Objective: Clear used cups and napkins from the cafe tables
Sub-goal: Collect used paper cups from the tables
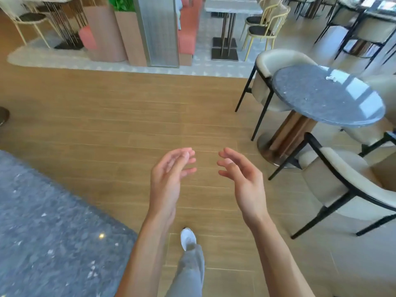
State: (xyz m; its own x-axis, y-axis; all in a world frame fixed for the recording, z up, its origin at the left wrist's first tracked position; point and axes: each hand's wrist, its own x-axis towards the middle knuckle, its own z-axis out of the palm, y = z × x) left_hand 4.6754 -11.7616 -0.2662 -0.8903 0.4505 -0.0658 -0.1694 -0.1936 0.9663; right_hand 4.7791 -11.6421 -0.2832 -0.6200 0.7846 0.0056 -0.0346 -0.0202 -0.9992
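A small crumpled white napkin lies on the far part of a round, speckled blue-grey stone surface at the right of the view, well apart from both hands. That round surface stands on a brown column with a metal foot. Cream upholstered chairs with black metal legs ring it: one behind it on the left, another in front at the right.

The left hand and the right hand hang in mid-air over the wooden plank floor, palms turned toward each other, fingers loosely spread and slightly bent, holding nothing. The two hands are near each other but do not touch.

Below them shows a grey trouser leg ending in a white shoe on the floor. A second speckled grey stone surface fills the lower left corner. Further back stand pink benches, a fluted glass partition and yellow-framed chairs.
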